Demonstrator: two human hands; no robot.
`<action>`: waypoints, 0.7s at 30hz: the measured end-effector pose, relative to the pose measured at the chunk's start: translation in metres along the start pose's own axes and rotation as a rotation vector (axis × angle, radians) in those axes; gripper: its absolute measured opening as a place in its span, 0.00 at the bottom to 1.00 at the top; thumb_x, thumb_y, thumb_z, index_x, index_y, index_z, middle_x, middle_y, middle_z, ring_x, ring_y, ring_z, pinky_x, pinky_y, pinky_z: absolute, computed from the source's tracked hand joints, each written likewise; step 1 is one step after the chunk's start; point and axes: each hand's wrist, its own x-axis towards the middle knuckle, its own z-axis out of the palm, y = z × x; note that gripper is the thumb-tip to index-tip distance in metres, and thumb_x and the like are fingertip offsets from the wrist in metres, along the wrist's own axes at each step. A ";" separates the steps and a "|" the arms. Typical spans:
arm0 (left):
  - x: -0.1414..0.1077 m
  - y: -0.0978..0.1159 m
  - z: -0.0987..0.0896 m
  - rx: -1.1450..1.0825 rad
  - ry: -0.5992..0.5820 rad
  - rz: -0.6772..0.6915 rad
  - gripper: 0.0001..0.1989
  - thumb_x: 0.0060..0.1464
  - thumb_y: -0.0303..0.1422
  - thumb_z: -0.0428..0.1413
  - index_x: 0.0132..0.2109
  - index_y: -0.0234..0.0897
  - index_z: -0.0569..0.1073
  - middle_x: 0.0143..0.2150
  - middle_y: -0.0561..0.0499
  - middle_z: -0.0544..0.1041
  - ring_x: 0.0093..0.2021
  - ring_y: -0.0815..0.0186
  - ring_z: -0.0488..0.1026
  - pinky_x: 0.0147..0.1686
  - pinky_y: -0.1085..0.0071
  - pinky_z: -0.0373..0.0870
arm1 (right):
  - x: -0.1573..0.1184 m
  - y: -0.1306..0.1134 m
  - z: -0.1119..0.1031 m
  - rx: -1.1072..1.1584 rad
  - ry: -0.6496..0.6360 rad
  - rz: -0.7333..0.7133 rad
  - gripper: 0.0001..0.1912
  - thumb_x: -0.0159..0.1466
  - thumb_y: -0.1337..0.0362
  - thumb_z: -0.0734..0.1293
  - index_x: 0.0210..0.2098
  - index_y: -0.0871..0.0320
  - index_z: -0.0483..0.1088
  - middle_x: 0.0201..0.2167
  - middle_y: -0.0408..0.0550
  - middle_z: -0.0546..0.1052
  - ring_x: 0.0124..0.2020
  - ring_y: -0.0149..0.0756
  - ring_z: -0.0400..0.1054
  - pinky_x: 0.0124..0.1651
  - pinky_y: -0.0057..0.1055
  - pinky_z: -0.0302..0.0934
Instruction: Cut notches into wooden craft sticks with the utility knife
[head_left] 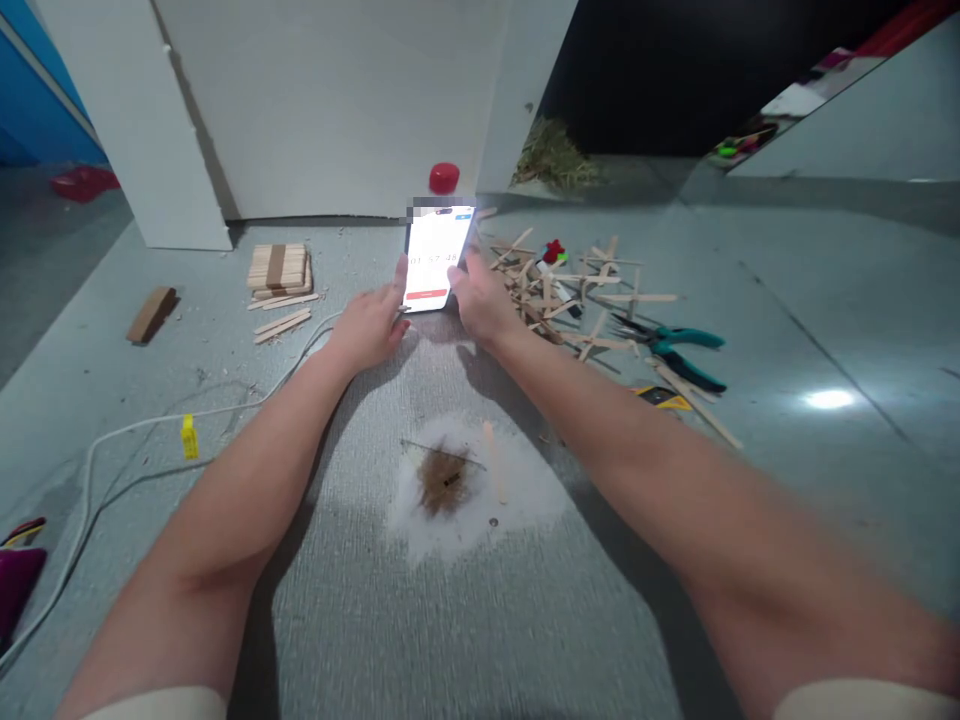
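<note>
A phone (431, 262) with a bright white screen stands tilted in front of a bottle with a red cap (444, 178). My left hand (369, 325) grips its lower left side, and a white cable passes close to the wrist. On the right edge is my right hand (484, 300), its fingers closed round the phone with the thumb over the screen. Below the hands, a brown scorched patch (444, 478) lies on a whitish area of the grey surface, with a thin metal rod across it and one wooden stick (496, 462) beside it.
Loose wooden sticks (592, 330), teal pliers (686, 355) and a yellow cutter (664, 398) lie on the right. Bundled sticks (277, 268) and a brown block (152, 315) lie on the left. A white cable (217, 411) with a yellow tag crosses the left side. White panels stand behind.
</note>
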 end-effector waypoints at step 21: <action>-0.006 0.004 -0.041 -0.144 0.260 -0.060 0.25 0.73 0.37 0.41 0.72 0.39 0.62 0.58 0.42 0.78 0.51 0.59 0.79 0.51 0.61 0.74 | -0.011 -0.009 -0.014 -0.022 0.112 0.047 0.26 0.70 0.47 0.59 0.61 0.53 0.61 0.55 0.59 0.76 0.56 0.53 0.73 0.60 0.59 0.66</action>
